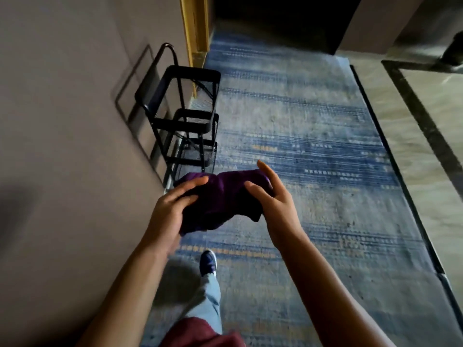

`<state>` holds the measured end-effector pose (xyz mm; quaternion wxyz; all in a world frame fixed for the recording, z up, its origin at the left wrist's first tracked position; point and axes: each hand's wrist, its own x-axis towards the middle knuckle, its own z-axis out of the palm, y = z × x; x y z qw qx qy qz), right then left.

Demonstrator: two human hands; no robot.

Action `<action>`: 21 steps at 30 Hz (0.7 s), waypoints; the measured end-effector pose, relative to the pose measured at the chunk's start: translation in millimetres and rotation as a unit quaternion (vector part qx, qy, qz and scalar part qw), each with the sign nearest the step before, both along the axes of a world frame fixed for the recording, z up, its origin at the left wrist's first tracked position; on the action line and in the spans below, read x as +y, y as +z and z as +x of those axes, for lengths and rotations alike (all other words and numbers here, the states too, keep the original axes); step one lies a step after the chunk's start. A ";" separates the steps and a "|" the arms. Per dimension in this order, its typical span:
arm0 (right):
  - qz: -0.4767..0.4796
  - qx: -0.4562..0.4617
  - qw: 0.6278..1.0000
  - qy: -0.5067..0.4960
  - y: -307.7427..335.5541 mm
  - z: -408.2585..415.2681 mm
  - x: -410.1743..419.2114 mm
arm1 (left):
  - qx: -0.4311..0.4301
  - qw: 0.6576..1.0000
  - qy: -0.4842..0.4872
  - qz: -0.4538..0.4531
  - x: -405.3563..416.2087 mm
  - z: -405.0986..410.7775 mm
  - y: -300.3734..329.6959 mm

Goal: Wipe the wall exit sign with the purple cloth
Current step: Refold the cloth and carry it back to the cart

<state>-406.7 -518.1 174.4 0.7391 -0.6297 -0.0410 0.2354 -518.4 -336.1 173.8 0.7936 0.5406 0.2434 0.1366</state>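
Both my hands are on the purple cloth (223, 196), held in the air in front of me above the carpet. My left hand (170, 209) grasps the cloth's left end: palm under the lower corner, fingers laid flat across the top. My right hand (273, 196) grips the right end, thumb pressed on the near face, fingers stretched up behind the far edge. The cloth is bunched and sags in the middle between the two hands, one corner hanging down near my right wrist.

Just beyond the cloth, against the wall (62, 121) on my left, stands a black wire-mesh cart (185, 108) with three tiers. The top tier is nearest the camera, the lower ones showing beneath it. A thin rectangular frame outline runs along the wall beside the cart; I cannot tell what it is. The exit sign is not in my view here.

Underfoot is a blue patterned carpet (300, 121) with pale and yellow dashes, running down the corridor. Its right edge meets a dark border strip, then a pale stone floor (426, 121). At the far left end of the carpet a yellow door frame (195, 26) rises beside the wall.

Below my arms: one blue shoe (208, 262), light trouser leg, a fold of dark red clothing at the bottom edge. Everything is slightly blurred.
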 end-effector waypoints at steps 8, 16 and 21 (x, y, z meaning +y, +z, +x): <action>-0.018 0.116 0.993 0.004 6.3 146.3 27.2 | -0.030 0.997 -0.070 0.029 49.7 171.4 26.0; -0.047 0.198 0.979 0.023 -18.3 245.9 68.7 | -0.055 0.993 -0.105 -0.023 62.5 290.4 19.2; 0.013 0.223 0.972 0.073 -37.6 333.4 95.0 | -0.039 0.992 -0.014 -0.116 61.2 361.0 3.6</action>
